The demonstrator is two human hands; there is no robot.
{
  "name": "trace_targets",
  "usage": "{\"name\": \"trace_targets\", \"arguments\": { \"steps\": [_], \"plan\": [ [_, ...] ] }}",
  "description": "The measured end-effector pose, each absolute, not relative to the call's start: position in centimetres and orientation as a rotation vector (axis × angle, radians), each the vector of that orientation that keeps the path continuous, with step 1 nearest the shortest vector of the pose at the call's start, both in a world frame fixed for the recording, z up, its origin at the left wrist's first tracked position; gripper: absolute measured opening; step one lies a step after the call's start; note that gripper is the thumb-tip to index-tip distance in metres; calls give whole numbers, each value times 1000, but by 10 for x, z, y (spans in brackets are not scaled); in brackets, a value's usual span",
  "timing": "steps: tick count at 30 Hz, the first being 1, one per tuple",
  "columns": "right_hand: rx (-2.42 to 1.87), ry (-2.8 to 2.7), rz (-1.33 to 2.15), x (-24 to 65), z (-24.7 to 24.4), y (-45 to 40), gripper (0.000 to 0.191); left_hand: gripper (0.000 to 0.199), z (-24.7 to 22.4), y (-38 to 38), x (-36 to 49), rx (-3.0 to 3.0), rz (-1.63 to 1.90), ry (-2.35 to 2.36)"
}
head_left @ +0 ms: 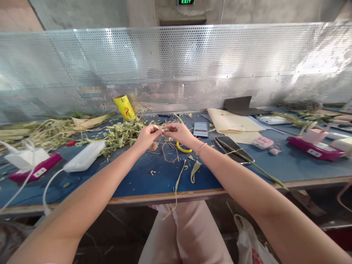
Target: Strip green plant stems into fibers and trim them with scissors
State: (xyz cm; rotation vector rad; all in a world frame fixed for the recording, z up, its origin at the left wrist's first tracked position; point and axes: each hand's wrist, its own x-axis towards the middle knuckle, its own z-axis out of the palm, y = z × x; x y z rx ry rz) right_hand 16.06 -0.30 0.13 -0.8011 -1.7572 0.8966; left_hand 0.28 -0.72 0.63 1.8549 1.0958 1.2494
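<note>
On the far left of the frame, a magenta power strip [38,169] lies on the blue desk [148,183], a white block [85,156] beside it. Left of centre, a yellow tube [125,108] leans among green plant scraps [121,134], its dark and red print too blurred to read. In the middle, the left hand [147,137] and right hand [180,135] nearly meet, the grip of each pinched on a small pale piece [162,129] between the fingertips. Just below is a yellow ring [183,147]. Right of centre, a lit screen [200,129] carries writing too small to make out; farther right are a dark phone [235,148] and brown paper [233,121]. At lower right, a plastic bag [249,234] bears red print, illegible here.

The desk has a worn brownish front edge and scattered bits of fibre. Behind it, a perforated metal screen [176,47] spans the frame; on the concrete wall [90,14], top centre, a green-lit sign [186,2] reads "EXIT".
</note>
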Motion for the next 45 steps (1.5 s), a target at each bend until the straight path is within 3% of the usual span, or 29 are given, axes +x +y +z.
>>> {"name": "trace_targets", "arguments": {
  "steps": [10,24,39,45],
  "plan": [
    [-925,-1777,736,164,4,-4,17,24,5,-7,2,1881,1236,1130],
    [-995,-1749,776,162,0,-2,8,24,2,-5,4,1802,1303,973],
    [-1074,-1783,603,163,1,-5,30,24,2,-7,4,1850,1328,980],
    [-963,-1705,721,161,-4,2,20,26,2,-6,5,1825,1374,1014]
  ]
}}
